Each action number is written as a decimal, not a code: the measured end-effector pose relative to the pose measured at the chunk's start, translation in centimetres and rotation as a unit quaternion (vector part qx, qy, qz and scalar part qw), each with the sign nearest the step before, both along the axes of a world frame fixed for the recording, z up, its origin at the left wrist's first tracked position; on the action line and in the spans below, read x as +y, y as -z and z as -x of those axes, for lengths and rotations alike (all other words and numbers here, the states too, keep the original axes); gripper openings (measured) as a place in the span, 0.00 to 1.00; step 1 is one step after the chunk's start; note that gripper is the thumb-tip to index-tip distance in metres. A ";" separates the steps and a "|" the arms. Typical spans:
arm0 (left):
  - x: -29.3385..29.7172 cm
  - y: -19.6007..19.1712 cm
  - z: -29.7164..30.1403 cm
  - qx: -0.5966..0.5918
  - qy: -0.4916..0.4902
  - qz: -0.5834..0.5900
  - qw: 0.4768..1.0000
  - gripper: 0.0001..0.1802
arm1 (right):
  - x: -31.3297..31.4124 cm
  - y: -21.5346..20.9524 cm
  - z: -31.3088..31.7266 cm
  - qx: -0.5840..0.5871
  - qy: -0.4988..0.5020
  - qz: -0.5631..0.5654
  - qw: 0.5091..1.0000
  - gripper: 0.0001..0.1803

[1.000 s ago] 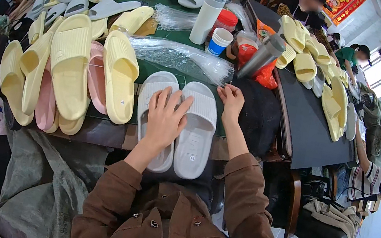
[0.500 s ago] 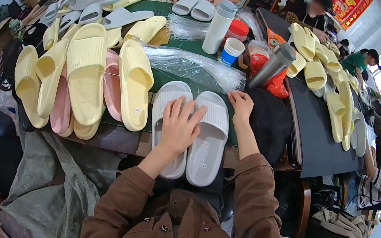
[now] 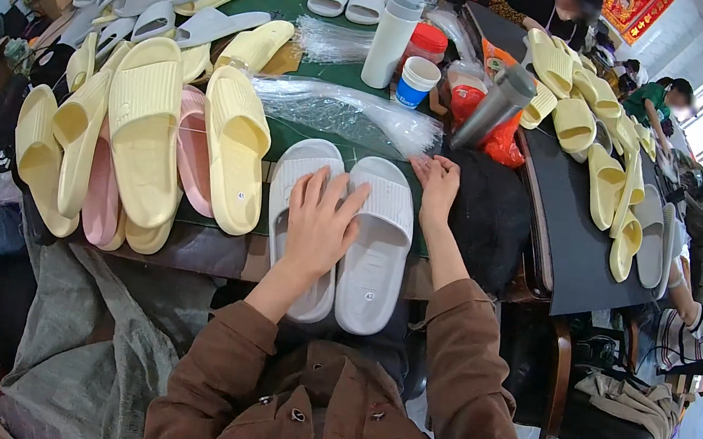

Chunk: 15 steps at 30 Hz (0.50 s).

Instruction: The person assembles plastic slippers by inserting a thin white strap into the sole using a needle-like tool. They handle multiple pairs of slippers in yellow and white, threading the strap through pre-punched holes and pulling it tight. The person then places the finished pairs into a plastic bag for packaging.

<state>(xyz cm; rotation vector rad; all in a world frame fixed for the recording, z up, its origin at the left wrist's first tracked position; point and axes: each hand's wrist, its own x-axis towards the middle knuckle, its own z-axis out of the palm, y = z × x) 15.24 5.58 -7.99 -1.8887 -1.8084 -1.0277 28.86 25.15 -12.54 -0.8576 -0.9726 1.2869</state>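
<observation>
Left hand (image 3: 320, 225) lies flat, fingers spread, on the white slippers (image 3: 340, 232), a pair side by side at the worktop (image 3: 310, 134) near edge. Right hand (image 3: 437, 187) loose, fingertips on clear bags (image 3: 342, 111). Yellow slippers (image 3: 143, 129) piled left. White bottle (image 3: 393, 36), cup (image 3: 417, 82) behind. Crowded workroom.

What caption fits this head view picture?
Left hand flat on white slippers; right hand at their toe end.
</observation>
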 end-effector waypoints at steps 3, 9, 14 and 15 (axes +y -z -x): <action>-0.1 -0.1 -0.1 -0.002 -0.001 0.002 1.000 0.28 | -0.4 -0.5 -0.1 -0.006 -0.018 0.007 1.000 0.09; 0.0 -0.1 -0.5 0.000 -0.010 0.004 1.000 0.28 | -0.5 -0.9 0.0 -0.012 -0.035 0.016 0.999 0.08; -0.1 -0.2 -1.1 -0.006 -0.022 0.008 1.000 0.27 | -0.4 -0.3 -0.2 -0.046 -0.037 -0.007 0.998 0.08; -0.2 -0.2 -1.6 -0.008 -0.025 0.010 1.000 0.27 | -0.3 -0.1 -0.1 -0.058 -0.033 -0.024 0.997 0.08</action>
